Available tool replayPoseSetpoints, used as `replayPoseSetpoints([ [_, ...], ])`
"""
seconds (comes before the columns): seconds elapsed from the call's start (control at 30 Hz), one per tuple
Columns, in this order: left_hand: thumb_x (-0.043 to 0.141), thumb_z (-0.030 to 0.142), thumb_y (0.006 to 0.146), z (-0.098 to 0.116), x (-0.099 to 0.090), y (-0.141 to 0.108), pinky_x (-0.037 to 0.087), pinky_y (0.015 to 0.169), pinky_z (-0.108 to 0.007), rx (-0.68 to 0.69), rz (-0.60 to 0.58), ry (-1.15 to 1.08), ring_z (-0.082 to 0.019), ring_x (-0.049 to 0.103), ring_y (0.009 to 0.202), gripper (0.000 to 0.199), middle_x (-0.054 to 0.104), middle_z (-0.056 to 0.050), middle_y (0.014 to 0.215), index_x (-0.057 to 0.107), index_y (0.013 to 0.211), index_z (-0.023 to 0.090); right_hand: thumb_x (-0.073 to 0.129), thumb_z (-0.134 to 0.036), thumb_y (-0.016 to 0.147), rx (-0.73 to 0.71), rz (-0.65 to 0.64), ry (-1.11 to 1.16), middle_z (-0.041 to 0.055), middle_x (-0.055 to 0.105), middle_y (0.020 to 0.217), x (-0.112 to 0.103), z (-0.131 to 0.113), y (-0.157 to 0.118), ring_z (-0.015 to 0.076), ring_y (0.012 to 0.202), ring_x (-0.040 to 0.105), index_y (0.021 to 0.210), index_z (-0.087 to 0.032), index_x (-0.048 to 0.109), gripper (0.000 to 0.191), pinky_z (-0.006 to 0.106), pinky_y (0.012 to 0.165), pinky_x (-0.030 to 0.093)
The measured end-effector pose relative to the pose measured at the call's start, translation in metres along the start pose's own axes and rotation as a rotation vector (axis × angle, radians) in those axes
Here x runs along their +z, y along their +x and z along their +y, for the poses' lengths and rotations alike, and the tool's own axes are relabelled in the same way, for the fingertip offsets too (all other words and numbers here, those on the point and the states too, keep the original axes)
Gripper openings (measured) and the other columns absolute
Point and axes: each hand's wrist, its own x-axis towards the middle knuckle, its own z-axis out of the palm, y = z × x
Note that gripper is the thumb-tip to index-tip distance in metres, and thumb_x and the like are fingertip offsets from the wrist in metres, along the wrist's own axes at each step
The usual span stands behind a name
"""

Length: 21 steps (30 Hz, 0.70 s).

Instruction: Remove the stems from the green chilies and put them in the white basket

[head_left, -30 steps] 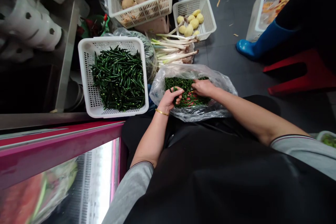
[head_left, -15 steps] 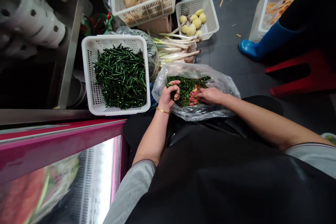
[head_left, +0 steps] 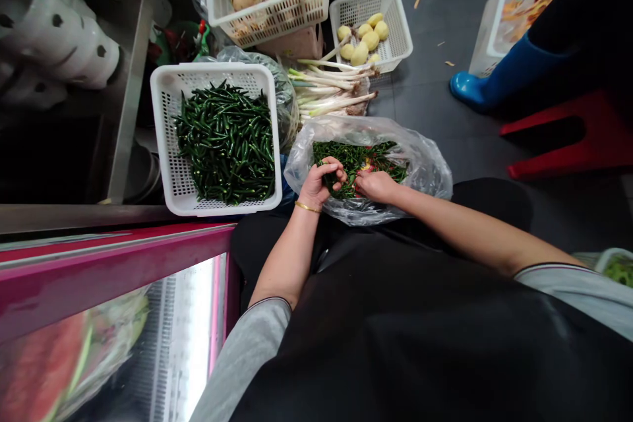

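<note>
A clear plastic bag (head_left: 422, 158) lies open on my lap, with thin green chili peppers and stems (head_left: 341, 153) inside and some red and yellow print among them. My left hand (head_left: 320, 184), with a gold bracelet at the wrist, curls over the bag's left part around dark green chili peppers. Close beside it, the fingers of my right hand (head_left: 380, 186) are pinched together at the greens; what they hold is too small to make out. Left of the bag stands a white basket (head_left: 165, 145) heaped with glossy green chili peppers (head_left: 227, 142).
Beyond the bag lie leeks (head_left: 331, 89), a basket (head_left: 403, 33) with peeled potatoes and a crate (head_left: 281, 20) of unpeeled ones. At right are a person's blue boot (head_left: 509, 79), a red stool (head_left: 593, 138) and a white crate (head_left: 487, 39). A pink-framed case (head_left: 123, 267) borders my left.
My right hand has moved left, closer to my left hand, and now covers part of the red print. The left hand's fingers have shifted slightly.
</note>
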Motion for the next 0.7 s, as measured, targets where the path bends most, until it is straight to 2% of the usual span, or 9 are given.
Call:
replayPoseSetpoints([
  [0.17,0.074,0.026,0.064,0.010,-0.005,-0.004,0.028,0.038,-0.015,0.054,0.054,0.009,-0.007,0.049,0.049,0.021,0.056,0.001,0.060,0.061,0.076,0.014,0.035,-0.029,0.096,0.100,-0.003,-0.009,0.0210,0.063,0.113,-0.005,0.020,-0.007,0.0262,0.087,0.067,0.122,-0.010,0.057,0.039,0.031,0.067,0.046],
  [0.23,0.075,0.022,0.063,0.014,-0.007,-0.006,0.029,0.039,-0.015,0.059,0.086,0.046,-0.007,0.051,0.052,0.026,0.062,-0.001,0.067,0.064,0.085,0.014,0.034,-0.029,0.096,0.130,0.012,0.002,0.0200,0.063,0.111,-0.011,0.023,-0.010,0.0262,0.087,0.067,0.119,-0.011,0.059,0.039,0.031,0.067,0.046],
  [0.33,0.073,0.015,0.058,0.018,-0.007,-0.011,0.030,0.040,-0.015,0.068,0.088,0.070,-0.009,0.056,0.058,0.038,0.064,-0.002,0.072,0.066,0.095,0.014,0.037,-0.036,0.096,0.088,0.009,0.039,0.0187,0.065,0.110,-0.011,0.008,-0.008,0.0269,0.090,0.066,0.108,-0.012,0.065,0.039,0.032,0.070,0.047],
  [0.43,0.070,0.017,0.059,0.025,-0.008,-0.019,0.028,0.039,-0.016,0.074,0.129,0.055,-0.008,0.053,0.054,0.030,0.059,0.000,0.064,0.066,0.088,0.014,0.042,-0.032,0.093,0.057,0.013,0.070,0.0191,0.066,0.110,-0.003,-0.010,0.001,0.0268,0.094,0.066,0.107,-0.011,0.067,0.035,0.032,0.075,0.048],
  [0.53,0.070,0.023,0.062,0.032,-0.012,-0.027,0.026,0.037,-0.015,0.082,0.179,0.042,-0.006,0.046,0.047,0.017,0.052,0.003,0.055,0.062,0.074,0.014,0.046,-0.028,0.090,0.099,0.024,0.113,0.0197,0.067,0.108,0.001,-0.009,0.007,0.0269,0.095,0.066,0.108,-0.009,0.067,0.033,0.031,0.075,0.048],
  [0.63,0.074,0.027,0.063,0.028,-0.014,-0.026,0.028,0.037,-0.014,0.029,0.198,0.108,-0.006,0.049,0.048,0.022,0.056,0.002,0.057,0.063,0.077,0.014,0.051,-0.030,0.086,0.201,0.049,0.278,0.0147,0.071,0.100,-0.013,0.008,0.000,0.0244,0.091,0.066,0.097,-0.012,0.070,0.028,0.029,0.075,0.047],
  [0.7,0.074,0.033,0.067,0.014,-0.011,-0.019,0.030,0.037,-0.015,-0.054,0.182,0.153,-0.008,0.055,0.050,0.027,0.061,-0.001,0.062,0.065,0.082,0.012,0.052,-0.032,0.085,0.235,0.149,0.493,0.0086,0.073,0.093,-0.029,0.012,-0.011,0.0203,0.085,0.066,0.091,-0.016,0.070,0.025,0.026,0.073,0.046],
])
